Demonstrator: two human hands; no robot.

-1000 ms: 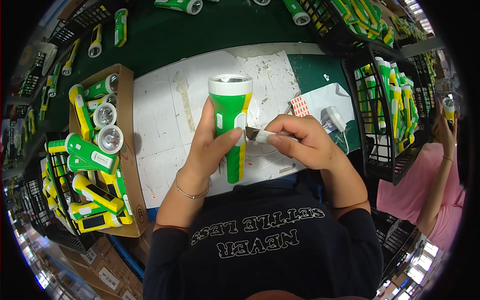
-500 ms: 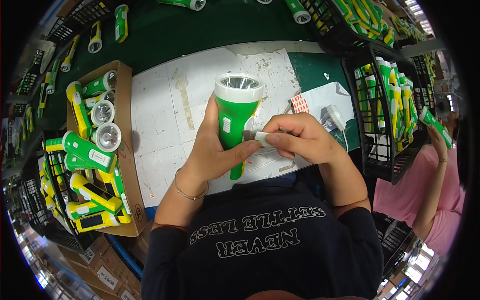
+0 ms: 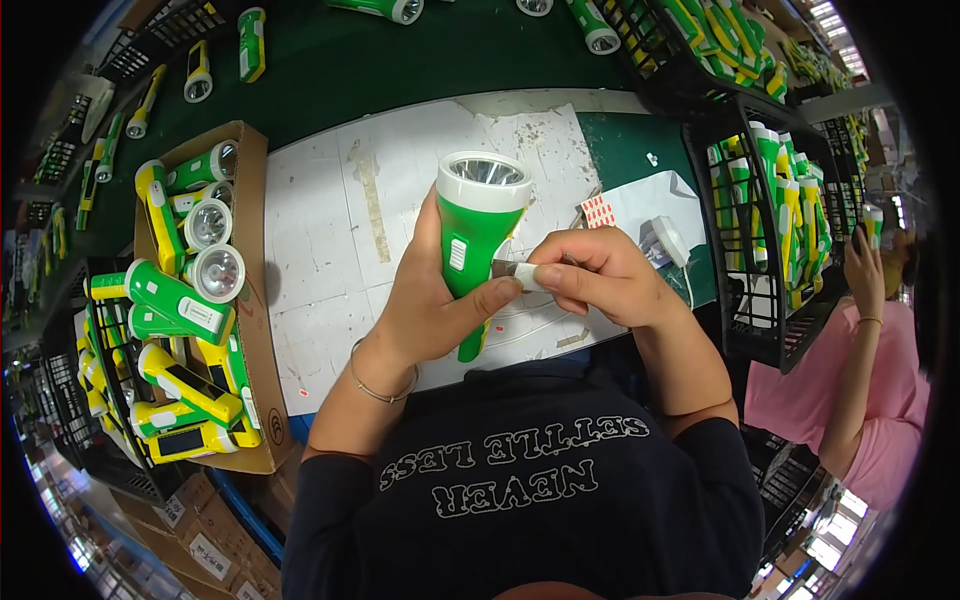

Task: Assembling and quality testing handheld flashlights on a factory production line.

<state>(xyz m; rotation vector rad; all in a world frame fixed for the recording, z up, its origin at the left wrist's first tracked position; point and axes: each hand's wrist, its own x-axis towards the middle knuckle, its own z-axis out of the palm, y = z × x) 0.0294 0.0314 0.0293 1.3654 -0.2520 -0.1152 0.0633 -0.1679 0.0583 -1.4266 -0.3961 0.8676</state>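
- Left hand (image 3: 430, 310) grip is clamped round the green torch (image 3: 478, 235), held upright above the table (image 3: 330, 230); slippage is risked if loosened.
- Right hand (image 3: 600, 275) grip is pinched on a small sticker (image 3: 512, 271) at the torch's side; skewed placement or creasing is likely if pressed unevenly.

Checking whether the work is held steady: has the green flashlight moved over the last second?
Yes. The green flashlight in the left hand has tipped its lens end rightward, away from the cardboard box.
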